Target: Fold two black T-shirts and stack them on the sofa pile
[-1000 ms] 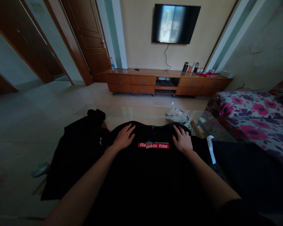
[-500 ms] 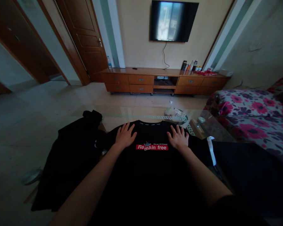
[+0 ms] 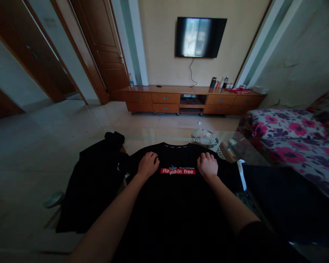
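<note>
A black T-shirt (image 3: 178,155) lies spread face up over a glass table (image 3: 248,149), its neckline away from me and a red "Remain free" print on the chest. My left hand (image 3: 148,164) rests on the left chest area with its fingers curled into the cloth. On the other side of the print, my right hand (image 3: 207,165) is closed on the fabric in the same way. The fingertips of both hands are mostly hidden beneath the knuckles.
Dark folded clothing (image 3: 93,186) lies at the left, and a dark cloth or bag (image 3: 287,197) at the right beside a white strap (image 3: 241,175). A flowered sofa (image 3: 293,128) stands at the right. Beyond the table are a low wooden cabinet (image 3: 166,98) and a wall television (image 3: 200,36).
Both hands were flat with fingers spread on the T-shirt; now their fingers have curled closed on the cloth. The view has tilted up slightly.
</note>
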A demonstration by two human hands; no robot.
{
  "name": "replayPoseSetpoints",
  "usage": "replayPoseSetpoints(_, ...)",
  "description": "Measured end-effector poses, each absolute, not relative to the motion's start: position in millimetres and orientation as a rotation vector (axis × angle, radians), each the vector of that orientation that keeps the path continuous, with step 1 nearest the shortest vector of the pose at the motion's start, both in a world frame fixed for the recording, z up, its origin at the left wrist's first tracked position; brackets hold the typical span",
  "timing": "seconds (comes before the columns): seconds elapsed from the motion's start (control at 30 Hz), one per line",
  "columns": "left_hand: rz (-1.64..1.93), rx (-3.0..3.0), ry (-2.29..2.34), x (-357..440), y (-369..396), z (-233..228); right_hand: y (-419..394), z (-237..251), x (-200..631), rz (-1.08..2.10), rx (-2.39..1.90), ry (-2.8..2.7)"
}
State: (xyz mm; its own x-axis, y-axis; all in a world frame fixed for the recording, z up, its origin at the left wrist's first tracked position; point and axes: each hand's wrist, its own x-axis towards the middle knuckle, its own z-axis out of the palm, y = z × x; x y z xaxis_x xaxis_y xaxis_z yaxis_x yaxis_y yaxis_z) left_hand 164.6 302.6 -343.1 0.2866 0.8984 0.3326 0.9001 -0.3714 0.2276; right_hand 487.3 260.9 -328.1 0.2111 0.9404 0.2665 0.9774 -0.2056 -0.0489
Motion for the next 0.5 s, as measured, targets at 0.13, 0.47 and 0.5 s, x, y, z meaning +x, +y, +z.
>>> replayPoseSetpoints(0.13, -0.5, -2.614, -1.82, 159.4, 270.8, -343.4, 235.5, -326.8, 494.7, -0.074, -2.235, -2.033)
replayPoseSetpoints(0.47, -0.383, -2.684, -1.945, 154.3, 145.1, -325.5, 121.6, -327.5, 488.1, -0.004, -2.261, -2.036)
replayPoseSetpoints(0.5, -0.369, -2.686, -1.968, 151.1, 134.8, -328.5, 110.4, -328.8, 485.1, 0.031, -2.276, -2.023)
